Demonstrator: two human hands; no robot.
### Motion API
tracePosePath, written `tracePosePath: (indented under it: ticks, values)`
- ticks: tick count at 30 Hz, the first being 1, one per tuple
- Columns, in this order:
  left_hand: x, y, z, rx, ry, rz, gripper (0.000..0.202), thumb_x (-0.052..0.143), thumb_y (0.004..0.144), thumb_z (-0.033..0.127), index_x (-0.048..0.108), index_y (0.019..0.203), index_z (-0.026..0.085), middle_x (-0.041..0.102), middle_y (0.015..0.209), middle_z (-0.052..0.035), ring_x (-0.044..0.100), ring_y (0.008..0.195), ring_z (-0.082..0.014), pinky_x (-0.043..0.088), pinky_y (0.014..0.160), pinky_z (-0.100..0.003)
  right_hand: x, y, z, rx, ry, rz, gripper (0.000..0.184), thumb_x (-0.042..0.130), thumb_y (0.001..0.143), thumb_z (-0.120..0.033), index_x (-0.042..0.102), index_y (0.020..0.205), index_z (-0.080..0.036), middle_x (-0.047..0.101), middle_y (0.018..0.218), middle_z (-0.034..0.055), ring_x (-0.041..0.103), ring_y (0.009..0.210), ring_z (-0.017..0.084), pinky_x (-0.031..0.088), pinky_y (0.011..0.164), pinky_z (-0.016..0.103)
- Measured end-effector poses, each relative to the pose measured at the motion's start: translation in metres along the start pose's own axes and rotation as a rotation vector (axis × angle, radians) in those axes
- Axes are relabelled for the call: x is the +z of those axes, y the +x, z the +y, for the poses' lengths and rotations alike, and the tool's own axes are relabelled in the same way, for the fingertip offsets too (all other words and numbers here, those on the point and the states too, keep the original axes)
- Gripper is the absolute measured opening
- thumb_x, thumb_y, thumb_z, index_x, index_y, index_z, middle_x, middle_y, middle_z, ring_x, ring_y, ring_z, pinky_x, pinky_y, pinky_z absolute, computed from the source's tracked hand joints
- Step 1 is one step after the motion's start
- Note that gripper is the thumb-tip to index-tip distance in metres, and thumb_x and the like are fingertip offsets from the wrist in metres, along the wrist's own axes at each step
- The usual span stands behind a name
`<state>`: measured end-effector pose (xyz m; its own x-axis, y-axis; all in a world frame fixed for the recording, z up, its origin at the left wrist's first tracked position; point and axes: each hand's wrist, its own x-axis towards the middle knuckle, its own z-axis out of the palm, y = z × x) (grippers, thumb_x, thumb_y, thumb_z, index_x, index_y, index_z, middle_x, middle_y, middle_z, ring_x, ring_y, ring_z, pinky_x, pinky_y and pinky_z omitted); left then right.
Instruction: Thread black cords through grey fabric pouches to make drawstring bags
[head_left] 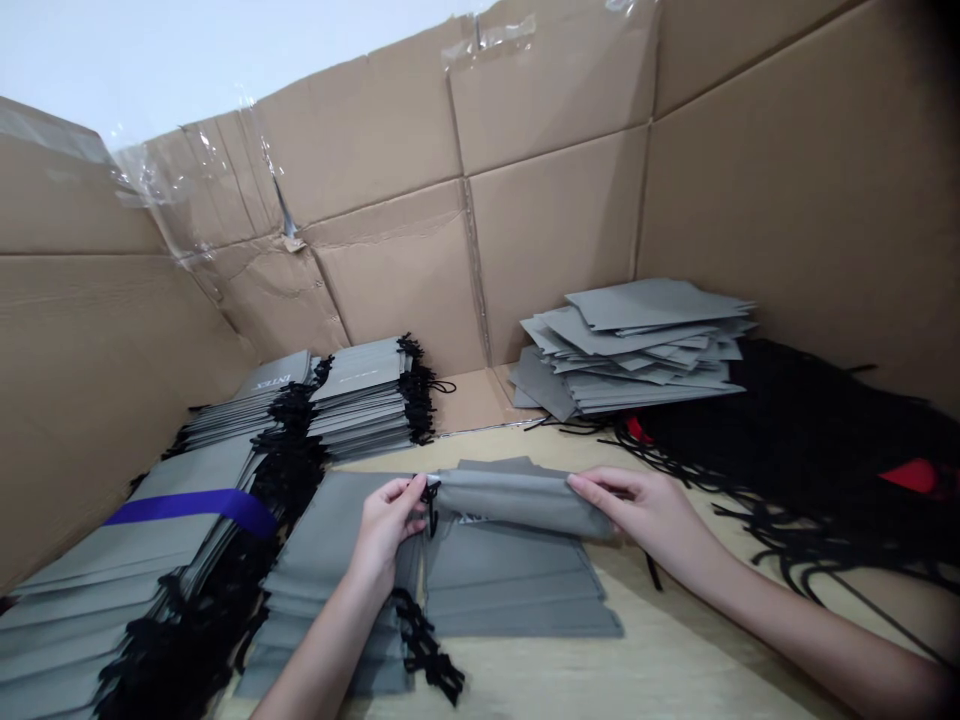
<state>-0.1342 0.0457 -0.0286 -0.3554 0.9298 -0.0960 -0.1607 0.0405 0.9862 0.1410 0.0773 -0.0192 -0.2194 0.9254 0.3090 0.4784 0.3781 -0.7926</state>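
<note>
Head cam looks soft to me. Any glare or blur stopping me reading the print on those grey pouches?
Head view: even light, no real glare on the grey pouches, but their print is soft, barely legible; the black drawstrings merge into a dark mass.

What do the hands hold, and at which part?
The left hand and right hand hold a grey drawstring pouch, left at its corded end, right at the opposite end.

Creased cardboard sheets (555,250) stand around a wooden tabletop (675,640), white wall (225,60) behind.
</note>
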Motion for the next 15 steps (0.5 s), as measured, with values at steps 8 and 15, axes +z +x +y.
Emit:
tracePosePath:
  ticks: [8,15]
  values:
    - [0.0013,-0.0003,-0.0031,0.075,0.055,0.004,0.043,0.077,0.049,0.046,0.048,0.053,0.015,0.05,0.049,0.0043,0.047,0.045,-0.0063,0.042,0.042,-0.016,-0.0009,0.0019,0.0009,-0.005,0.053,-0.002,0.037,0.05,0.078,-0.05,0.069,0.073,-0.019,0.058,0.055,-0.0013,0.046,0.039,0.011,0.036,0.039,0.022]
    - [0.0019,0.0014,-0.004,0.191,0.045,-0.053,0.036,0.074,0.057,0.044,0.053,0.06,0.014,0.051,0.058,0.0038,0.047,0.051,-0.0069,0.042,0.047,-0.017,-0.0044,0.0071,0.001,0.002,0.053,0.01,0.036,0.049,0.079,-0.047,0.068,0.071,-0.018,0.057,0.055,-0.0013,0.046,0.04,0.011,0.036,0.039,0.022]
